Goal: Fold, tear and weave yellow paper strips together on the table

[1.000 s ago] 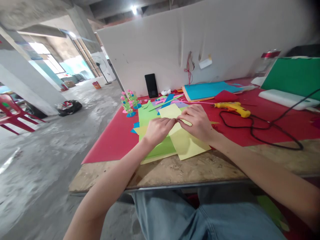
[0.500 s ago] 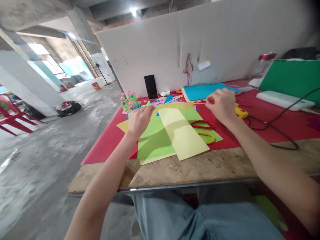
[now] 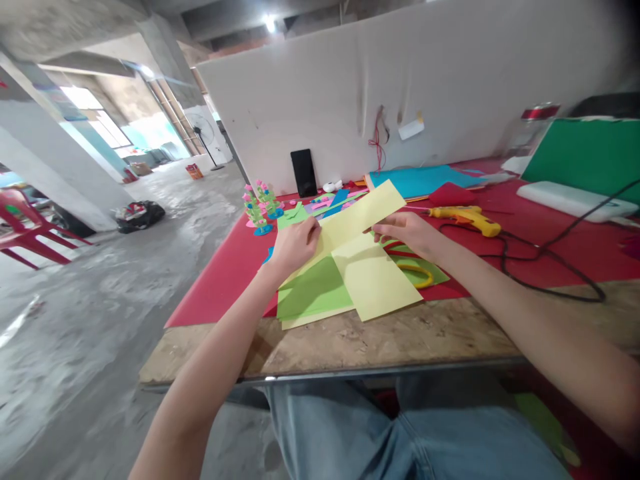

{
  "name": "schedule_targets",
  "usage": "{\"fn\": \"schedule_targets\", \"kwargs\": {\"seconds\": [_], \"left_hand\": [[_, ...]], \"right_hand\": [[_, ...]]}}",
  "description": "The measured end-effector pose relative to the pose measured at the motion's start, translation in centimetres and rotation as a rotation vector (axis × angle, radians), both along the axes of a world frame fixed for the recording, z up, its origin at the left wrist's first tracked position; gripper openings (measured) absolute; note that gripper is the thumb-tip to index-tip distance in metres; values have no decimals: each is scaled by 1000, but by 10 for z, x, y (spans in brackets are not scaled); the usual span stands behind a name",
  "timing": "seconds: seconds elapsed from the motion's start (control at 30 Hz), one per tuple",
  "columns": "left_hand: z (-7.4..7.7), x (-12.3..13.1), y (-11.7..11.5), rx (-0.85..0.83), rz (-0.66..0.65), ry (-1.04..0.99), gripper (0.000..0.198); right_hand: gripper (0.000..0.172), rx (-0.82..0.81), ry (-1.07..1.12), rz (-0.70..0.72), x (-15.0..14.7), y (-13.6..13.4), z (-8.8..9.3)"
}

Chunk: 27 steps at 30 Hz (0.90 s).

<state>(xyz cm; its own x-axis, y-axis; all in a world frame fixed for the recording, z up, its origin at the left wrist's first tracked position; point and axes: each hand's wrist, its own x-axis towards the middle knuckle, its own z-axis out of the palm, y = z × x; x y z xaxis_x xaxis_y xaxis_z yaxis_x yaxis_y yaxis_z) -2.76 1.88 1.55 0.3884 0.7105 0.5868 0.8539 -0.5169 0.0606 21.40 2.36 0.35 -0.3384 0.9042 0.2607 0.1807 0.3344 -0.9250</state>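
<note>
Person seated at table (image 3: pixel 320 353), both hands over paper work. Left hand (image 3: pixel 295 247) has its fingers closed on the left part of a pale yellow strip (image 3: pixel 367 210), which slants up to the right above the other sheets, just in front of the scraps. Right hand (image 3: pixel 413 235) is at the strip's lower edge, fingertips close together and partly behind the paper; can't tell for sure whether they pinch it or only touch it.

Under the strip: a second pale yellow sheet (image 3: pixel 377 283), lying at an angle across green paper (image 3: pixel 315 293). A red loop (image 3: pixel 400 249) and a yellow loop (image 3: pixel 419 275) stick out to the right of that sheet, beneath the right hand and forearm, the rest covered.

Left of the scraps, two small flower models (image 3: pixel 263 208) with pink tops and blue bases. Behind, a black phone (image 3: pixel 304 172) leans on the pale partition (image 3: pixel 320 107), white earbud case (image 3: pixel 330 187) near it. Blue paper (image 3: pixel 425 180) lies at the back, red paper piece (image 3: pixel 453 194) at its front edge. Yellow glue gun (image 3: pixel 473 217) lies right of the right hand, black cable (image 3: pixel 555 275) looped beside it. Red covering (image 3: pixel 215 293) under most of it, bare board along the front edge.
</note>
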Motion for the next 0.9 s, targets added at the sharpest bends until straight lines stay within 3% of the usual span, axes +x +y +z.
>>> {"fn": "schedule_targets", "kwargs": {"seconds": [0.33, 0.9], "left_hand": [[-17, 26, -11, -126, -233, -66, 42], [-18, 33, -17, -196, -261, -190, 40]], "right_hand": [[18, -214, 124, -100, -15, -10, -6], [24, -299, 211, -219, -18, -11, -7]]}}
